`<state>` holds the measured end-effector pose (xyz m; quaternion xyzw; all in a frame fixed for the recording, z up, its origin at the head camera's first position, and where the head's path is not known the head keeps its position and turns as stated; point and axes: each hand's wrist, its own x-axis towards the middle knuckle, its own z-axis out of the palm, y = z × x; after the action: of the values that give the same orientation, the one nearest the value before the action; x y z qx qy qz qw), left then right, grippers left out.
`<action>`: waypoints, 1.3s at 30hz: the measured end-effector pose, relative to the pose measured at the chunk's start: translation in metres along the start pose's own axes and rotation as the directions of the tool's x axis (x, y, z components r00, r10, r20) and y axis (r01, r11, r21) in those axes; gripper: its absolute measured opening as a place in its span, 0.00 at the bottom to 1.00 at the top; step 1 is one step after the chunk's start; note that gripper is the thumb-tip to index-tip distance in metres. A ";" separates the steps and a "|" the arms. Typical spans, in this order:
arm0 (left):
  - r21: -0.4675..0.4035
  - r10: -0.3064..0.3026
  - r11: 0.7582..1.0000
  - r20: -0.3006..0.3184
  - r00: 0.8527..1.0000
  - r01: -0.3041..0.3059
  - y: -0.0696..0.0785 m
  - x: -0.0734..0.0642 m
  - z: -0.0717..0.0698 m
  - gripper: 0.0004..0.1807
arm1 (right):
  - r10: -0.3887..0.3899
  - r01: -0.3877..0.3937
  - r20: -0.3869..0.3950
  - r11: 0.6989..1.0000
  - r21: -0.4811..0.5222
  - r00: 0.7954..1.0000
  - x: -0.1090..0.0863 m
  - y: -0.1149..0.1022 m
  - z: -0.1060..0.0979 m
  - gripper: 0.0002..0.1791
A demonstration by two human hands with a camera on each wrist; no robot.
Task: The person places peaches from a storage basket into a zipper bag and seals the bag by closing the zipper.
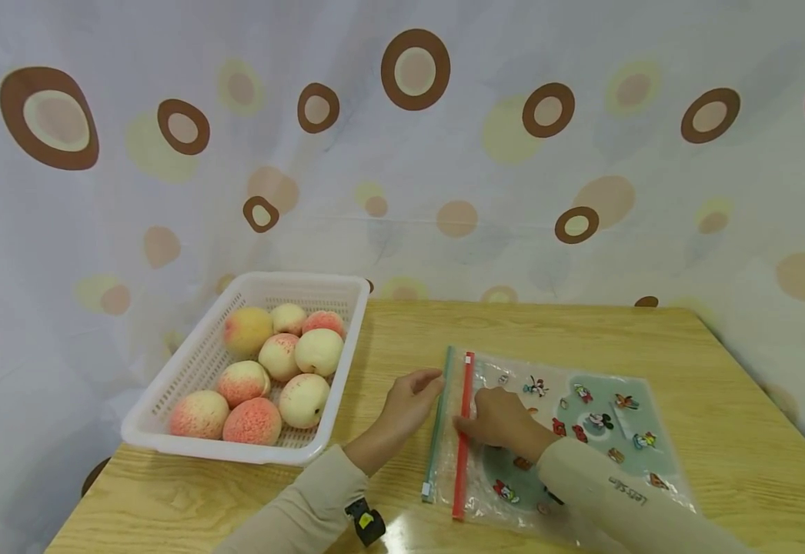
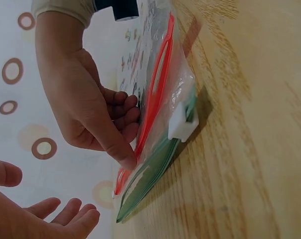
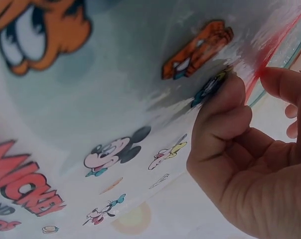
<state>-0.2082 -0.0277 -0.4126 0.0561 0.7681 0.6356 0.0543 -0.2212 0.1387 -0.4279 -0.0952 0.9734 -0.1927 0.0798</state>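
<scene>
A clear zip bag with a red closure strip [image 1: 462,469] and cartoon prints lies flat on the table. Another bag's green closure strip [image 1: 436,438] shows just left of the red one, with a white slider [image 2: 183,124] at its near end. My right hand [image 1: 502,419] pinches the red-strip bag at its closure, thumb on the red strip and the other fingers curled over the bag. Beside the green strip, my left hand [image 1: 405,400] is held with loosely bent fingers and nothing in them. In the left wrist view the red strip bulges into a narrow loop.
To the left stands a white plastic basket [image 1: 138,431] holding several peaches [image 1: 253,421]. The wooden table [image 1: 402,323] reaches back to a patterned curtain [image 1: 486,254]. A black strap device [image 1: 366,523] sits on the left wrist.
</scene>
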 end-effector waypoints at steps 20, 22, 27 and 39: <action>0.038 -0.006 0.999 0.057 0.998 0.004 -0.001 0.008 0.005 0.21 | -0.056 0.031 0.076 0.956 0.292 0.996 -0.004 0.029 -0.013 0.11; 0.069 -0.010 0.998 0.083 0.996 0.005 -0.002 0.011 0.007 0.22 | -0.051 0.024 0.079 0.949 0.314 0.996 -0.006 0.030 -0.015 0.11; 0.149 -0.015 0.989 0.150 0.989 -0.007 -0.004 0.018 0.017 0.21 | -0.069 0.042 0.064 0.936 0.350 0.996 -0.013 0.031 -0.021 0.11; 0.275 -0.035 0.961 0.205 0.978 -0.024 -0.009 0.026 0.031 0.17 | -0.165 0.148 0.016 0.918 0.368 0.986 -0.020 0.028 -0.033 0.10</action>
<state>-0.2292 0.0048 -0.4275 0.1269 0.8395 0.5127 0.1275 -0.2128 0.1806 -0.4064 -0.1608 0.9077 -0.3737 0.1032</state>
